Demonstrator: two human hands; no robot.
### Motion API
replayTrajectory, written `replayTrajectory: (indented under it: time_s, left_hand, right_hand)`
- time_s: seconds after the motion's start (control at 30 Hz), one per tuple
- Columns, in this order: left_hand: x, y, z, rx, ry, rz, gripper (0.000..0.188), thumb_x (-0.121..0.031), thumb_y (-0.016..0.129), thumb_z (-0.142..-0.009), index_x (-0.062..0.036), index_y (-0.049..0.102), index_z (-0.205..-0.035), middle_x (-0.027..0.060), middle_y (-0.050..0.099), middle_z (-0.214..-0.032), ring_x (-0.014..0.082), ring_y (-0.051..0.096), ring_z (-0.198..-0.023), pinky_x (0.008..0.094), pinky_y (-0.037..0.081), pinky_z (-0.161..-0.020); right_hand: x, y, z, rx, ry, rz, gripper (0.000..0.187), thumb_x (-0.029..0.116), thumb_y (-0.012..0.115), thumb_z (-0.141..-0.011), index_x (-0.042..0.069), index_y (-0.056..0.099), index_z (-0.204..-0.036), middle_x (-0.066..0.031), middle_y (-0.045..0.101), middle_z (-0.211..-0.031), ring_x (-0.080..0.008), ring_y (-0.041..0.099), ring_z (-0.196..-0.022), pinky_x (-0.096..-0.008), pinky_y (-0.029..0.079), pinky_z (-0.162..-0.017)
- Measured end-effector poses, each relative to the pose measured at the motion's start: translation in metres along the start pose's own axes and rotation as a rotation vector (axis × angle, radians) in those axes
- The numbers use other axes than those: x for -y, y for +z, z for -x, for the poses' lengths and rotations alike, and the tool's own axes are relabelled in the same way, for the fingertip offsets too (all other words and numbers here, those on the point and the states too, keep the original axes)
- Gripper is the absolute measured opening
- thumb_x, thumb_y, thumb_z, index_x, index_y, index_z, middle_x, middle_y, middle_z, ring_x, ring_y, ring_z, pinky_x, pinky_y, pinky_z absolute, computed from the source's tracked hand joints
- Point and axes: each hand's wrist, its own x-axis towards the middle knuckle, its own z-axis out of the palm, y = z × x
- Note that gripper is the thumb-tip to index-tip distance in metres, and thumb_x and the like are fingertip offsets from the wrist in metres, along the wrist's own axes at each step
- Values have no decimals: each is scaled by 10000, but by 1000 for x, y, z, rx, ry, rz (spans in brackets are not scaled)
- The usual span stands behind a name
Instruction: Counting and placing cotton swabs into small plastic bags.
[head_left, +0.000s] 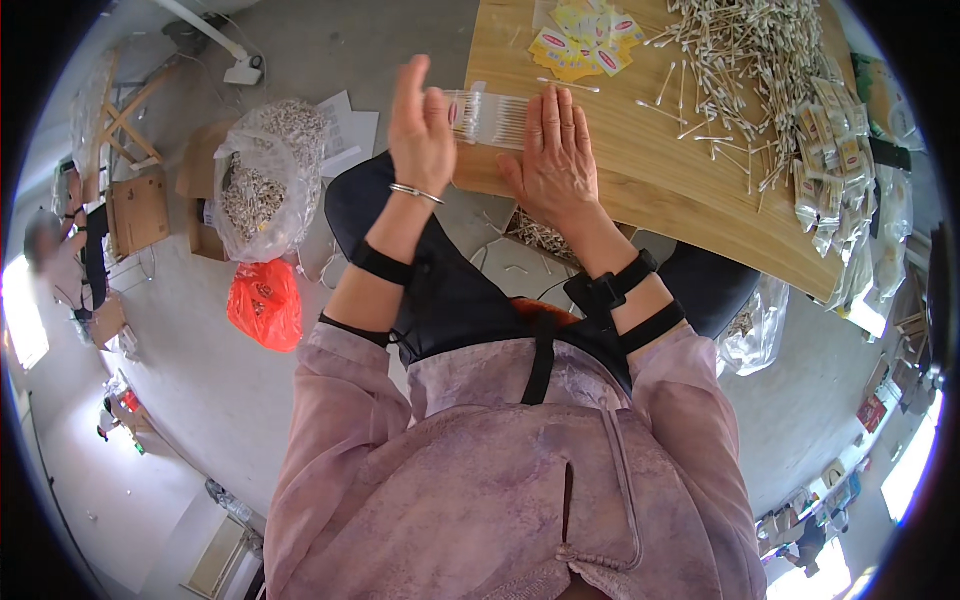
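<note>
A clear plastic packet of cotton swabs (508, 122) lies near the table's left edge, its swabs side by side. My right hand (556, 160) lies flat over the packet's right end, fingers stretched out and together, thumb apart. At the other end, my left hand (424, 140) is held on edge with its fingers extended and nothing visibly gripped; whether it touches the packet I cannot tell. A loose cotton swab (568, 86) lies just beyond the right fingertips. Yellow-and-white printed cards (585, 42) are spread farther back on the wooden table (650, 170).
Loose swabs are heaped (750, 50) at the table's far right, beside stacked filled packets (835, 150). On the floor to the left stand a clear bag of swabs (255, 190), a red plastic bag (265, 305) and a cardboard box (138, 213). Another person (70, 250) is at far left.
</note>
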Motion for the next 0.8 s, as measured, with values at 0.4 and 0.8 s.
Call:
replayTrajectory:
  time_s: [0.4,0.8]
  left_hand:
    - [70,18,7,145,-251,163,387,-325,402,-977,-6,541,-1147,144,633,-1031,248,606,-945,310,463,-828]
    - [60,16,8,142,-274,226,308,-275,424,-975,-17,565,-1064,113,640,-964,209,615,-878,297,476,-776]
  right_hand:
    - [14,-2,-8,90,-6,50,798,480,431,-873,-78,194,-1392,-217,139,-1483,-333,77,-1398,-412,66,-1138]
    - [31,7,-17,80,3,30,809,473,472,-855,-84,219,-1385,-229,170,-1471,-350,106,-1390,-423,69,-1135]
